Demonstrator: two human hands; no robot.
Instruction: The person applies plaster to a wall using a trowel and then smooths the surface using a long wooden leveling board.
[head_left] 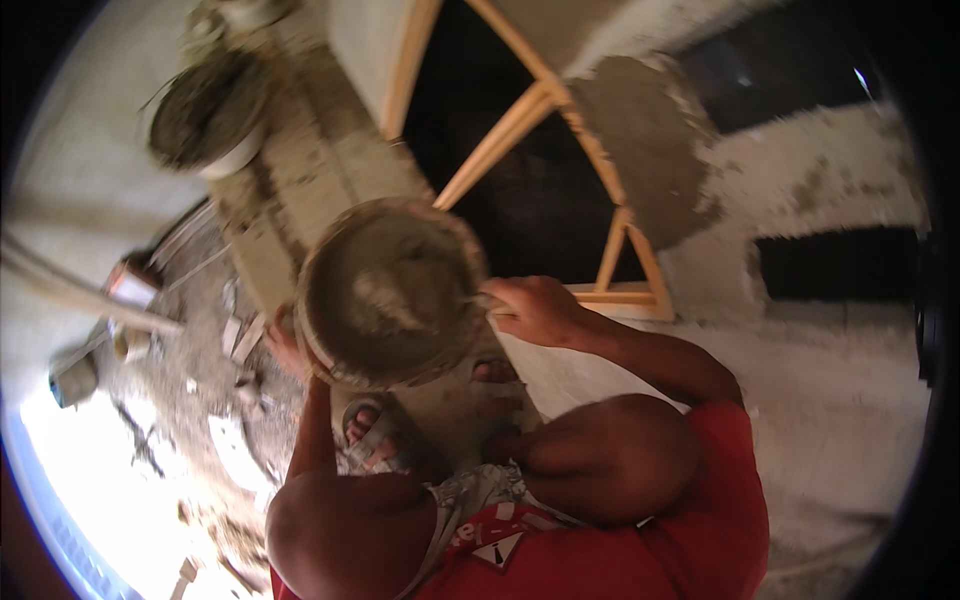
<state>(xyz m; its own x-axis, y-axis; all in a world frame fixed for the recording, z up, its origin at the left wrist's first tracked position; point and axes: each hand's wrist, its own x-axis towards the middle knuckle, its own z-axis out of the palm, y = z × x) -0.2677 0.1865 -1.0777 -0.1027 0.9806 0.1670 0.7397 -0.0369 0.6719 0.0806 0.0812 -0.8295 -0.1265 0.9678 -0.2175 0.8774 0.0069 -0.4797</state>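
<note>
A round bucket of wet grey mortar (345,250) stands in front of me, over the plank between my knees and the far end. My left hand (287,342) grips the bucket's left side near the rim; its fingertips are partly hidden. At the right rim, my right hand (540,310) is closed round a short pale handle that looks like a trowel's (496,306). A paler, streaked lump of mortar (390,300) lies in the bucket's middle. Any blade is hard to make out against it.
I squat on a mortar-stained plank (310,150). Another mortar bucket (215,115) stands farther along it. A wooden frame (560,95) with dark openings borders the right, beside a partly plastered wall (640,140). Rubble (240,340) and a small pail (74,378) lie below left.
</note>
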